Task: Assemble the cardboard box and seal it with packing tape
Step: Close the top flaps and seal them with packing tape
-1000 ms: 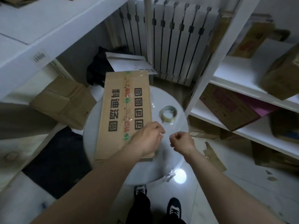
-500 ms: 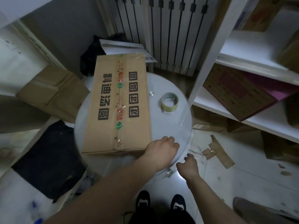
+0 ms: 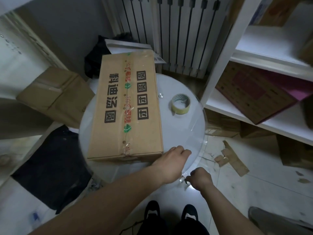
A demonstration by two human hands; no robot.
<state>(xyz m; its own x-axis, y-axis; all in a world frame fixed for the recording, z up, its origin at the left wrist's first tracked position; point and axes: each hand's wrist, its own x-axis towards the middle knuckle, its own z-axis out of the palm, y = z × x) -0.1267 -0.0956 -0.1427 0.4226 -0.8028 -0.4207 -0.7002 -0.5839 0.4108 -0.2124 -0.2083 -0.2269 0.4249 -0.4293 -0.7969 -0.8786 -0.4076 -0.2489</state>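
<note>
A round white table is seen between shelves, and the cardboard box is laid flat on its left half, its long axis running away from the person, the taped seam along the top. The box is judged light and stiff but easily dented at the corners; it would best be taken by its two long sides. A roll of tape is set to its right, well apart. The left hand is rested loosely curled beside the box's near right corner, holding nothing visible. The right hand is pinched on something small at the table's near edge; what it is cannot be told.
</note>
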